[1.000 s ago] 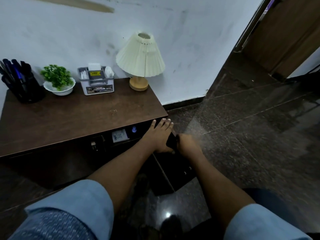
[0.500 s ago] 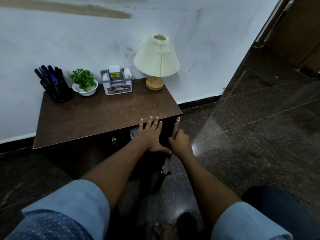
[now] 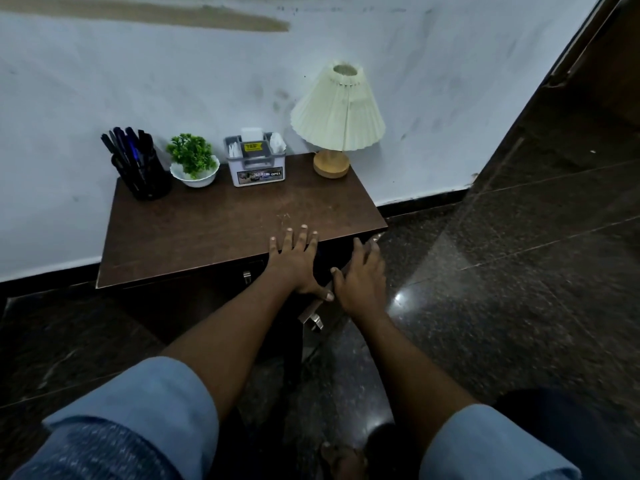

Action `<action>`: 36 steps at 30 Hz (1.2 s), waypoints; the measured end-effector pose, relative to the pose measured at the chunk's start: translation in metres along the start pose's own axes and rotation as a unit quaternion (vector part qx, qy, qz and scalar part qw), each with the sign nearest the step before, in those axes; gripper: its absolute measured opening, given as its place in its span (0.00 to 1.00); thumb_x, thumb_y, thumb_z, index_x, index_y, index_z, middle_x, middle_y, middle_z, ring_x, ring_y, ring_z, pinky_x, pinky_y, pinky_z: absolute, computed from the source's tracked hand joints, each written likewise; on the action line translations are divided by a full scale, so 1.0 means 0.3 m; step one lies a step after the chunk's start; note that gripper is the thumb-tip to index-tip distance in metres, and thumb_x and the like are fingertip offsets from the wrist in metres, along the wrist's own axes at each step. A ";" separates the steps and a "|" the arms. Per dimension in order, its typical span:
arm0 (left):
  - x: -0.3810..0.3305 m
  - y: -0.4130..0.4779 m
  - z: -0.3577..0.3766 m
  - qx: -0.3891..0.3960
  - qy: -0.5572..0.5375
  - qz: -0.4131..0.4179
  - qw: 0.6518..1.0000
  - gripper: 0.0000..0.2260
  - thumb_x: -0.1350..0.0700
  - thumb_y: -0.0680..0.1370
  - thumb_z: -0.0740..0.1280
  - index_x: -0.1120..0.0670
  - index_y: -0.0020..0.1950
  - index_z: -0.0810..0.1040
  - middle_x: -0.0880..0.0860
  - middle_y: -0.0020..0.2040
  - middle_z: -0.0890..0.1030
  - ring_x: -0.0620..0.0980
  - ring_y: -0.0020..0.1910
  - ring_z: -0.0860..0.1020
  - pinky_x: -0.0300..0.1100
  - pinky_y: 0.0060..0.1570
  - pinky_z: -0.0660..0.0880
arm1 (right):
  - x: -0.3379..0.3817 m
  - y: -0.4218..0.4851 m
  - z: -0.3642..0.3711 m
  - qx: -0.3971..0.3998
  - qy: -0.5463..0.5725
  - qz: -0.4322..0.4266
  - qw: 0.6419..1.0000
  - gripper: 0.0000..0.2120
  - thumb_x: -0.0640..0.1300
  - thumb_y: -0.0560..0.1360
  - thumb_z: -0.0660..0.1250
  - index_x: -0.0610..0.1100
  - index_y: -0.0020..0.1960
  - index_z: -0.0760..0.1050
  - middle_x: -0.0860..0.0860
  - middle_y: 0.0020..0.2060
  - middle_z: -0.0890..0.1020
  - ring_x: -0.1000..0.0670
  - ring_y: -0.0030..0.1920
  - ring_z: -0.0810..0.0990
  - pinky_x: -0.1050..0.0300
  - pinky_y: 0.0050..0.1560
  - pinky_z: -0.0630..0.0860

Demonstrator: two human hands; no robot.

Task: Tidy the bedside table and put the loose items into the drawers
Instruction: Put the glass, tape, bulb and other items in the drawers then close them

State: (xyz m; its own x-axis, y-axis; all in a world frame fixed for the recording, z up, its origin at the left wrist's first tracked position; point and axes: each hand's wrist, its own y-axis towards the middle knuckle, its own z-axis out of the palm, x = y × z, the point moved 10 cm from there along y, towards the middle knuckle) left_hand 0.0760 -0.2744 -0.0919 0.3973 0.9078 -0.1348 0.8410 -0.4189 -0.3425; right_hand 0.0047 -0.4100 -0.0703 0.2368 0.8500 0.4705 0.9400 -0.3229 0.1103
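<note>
The brown bedside table (image 3: 214, 230) stands against the pale wall. Along its back sit a black pen holder (image 3: 142, 171), a small green plant in a white bowl (image 3: 194, 164), a grey organiser box (image 3: 255, 161) and a cream pleated lamp (image 3: 337, 116). My left hand (image 3: 294, 261) lies flat with straight fingers at the table's front edge, over the dark drawer front. My right hand (image 3: 360, 275) is spread flat against the dark door panel (image 3: 313, 311) beside it, whose metal latch shows below my thumb. Neither hand holds anything.
Dark polished stone floor (image 3: 502, 289) spreads to the right and in front. A wooden door frame (image 3: 571, 64) rises at the upper right. My foot (image 3: 341, 460) shows at the bottom, below my blue sleeves.
The open door panel has swung in toward the table front. My right hand let go of its edge and now lies flat on it. The view has pulled back and up.
</note>
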 end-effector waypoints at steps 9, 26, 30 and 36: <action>0.080 0.020 -0.053 -0.040 -0.039 -0.015 0.998 0.58 0.33 0.67 0.77 0.47 0.85 0.45 0.56 0.85 0.43 0.62 0.83 0.44 0.57 0.80 0.50 | 0.124 0.096 0.095 0.178 -0.277 -0.296 0.896 0.51 0.60 0.75 0.68 0.51 0.83 0.37 0.49 0.83 0.47 0.37 0.82 0.46 0.33 0.79 0.45; 0.444 -0.050 -0.030 0.015 -0.011 -0.137 0.990 0.69 0.37 0.60 0.83 0.38 0.81 0.31 0.56 0.81 0.28 0.65 0.81 0.32 0.68 0.76 0.37 | 0.353 0.145 0.252 0.151 -0.282 -0.251 0.914 0.50 0.63 0.72 0.71 0.40 0.81 0.50 0.34 0.78 0.58 0.26 0.76 0.56 0.27 0.76 0.52; 0.541 -0.103 -0.026 -0.030 0.014 -0.135 0.990 0.69 0.36 0.60 0.82 0.40 0.81 0.32 0.57 0.82 0.31 0.64 0.81 0.34 0.66 0.78 0.39 | 0.401 0.155 0.300 0.147 -0.280 -0.246 0.916 0.53 0.67 0.72 0.70 0.43 0.82 0.45 0.34 0.79 0.53 0.21 0.75 0.52 0.24 0.73 0.52; 0.548 -0.104 -0.007 -0.101 0.009 -0.123 0.987 0.63 0.22 0.60 0.71 0.39 0.82 0.36 0.55 0.84 0.35 0.63 0.82 0.36 0.65 0.77 0.37 | 0.445 0.196 0.314 0.149 -0.305 -0.263 0.903 0.50 0.74 0.70 0.65 0.42 0.77 0.53 0.29 0.77 0.57 0.19 0.72 0.58 0.23 0.69 0.59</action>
State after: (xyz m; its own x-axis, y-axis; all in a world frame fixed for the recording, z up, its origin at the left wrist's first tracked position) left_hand 0.1160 -0.1121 -0.1013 0.1762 0.9829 -0.0528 0.9682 -0.1827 -0.1708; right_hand 0.1147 -0.2764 -0.0835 -0.2558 0.9538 -0.1577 0.9647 0.2412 -0.1059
